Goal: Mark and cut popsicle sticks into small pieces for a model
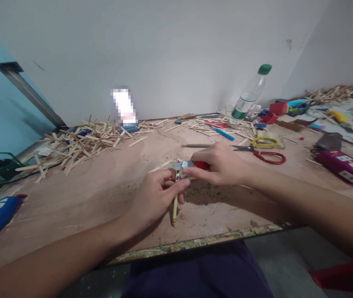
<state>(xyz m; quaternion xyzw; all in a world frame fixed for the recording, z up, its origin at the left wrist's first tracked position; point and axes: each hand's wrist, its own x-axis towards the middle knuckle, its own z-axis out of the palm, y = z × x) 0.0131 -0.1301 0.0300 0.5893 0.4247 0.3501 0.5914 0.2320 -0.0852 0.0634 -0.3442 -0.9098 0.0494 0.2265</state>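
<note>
Both hands work over the table (102, 186): the left hand (156, 194) pinches a yellow pencil (174, 207), the right hand (223, 165) grips a red knife (201, 165), blade against the pencil's top end. Few green specks (207, 192) lie beneath, so the cutting looks barely begun.

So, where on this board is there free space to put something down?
Bare board lies between the stick pile and the left hand, which grips a pencil, and behind the right hand holding a cutter. The right side is crowded: scissors, power strip, bottle.
</note>
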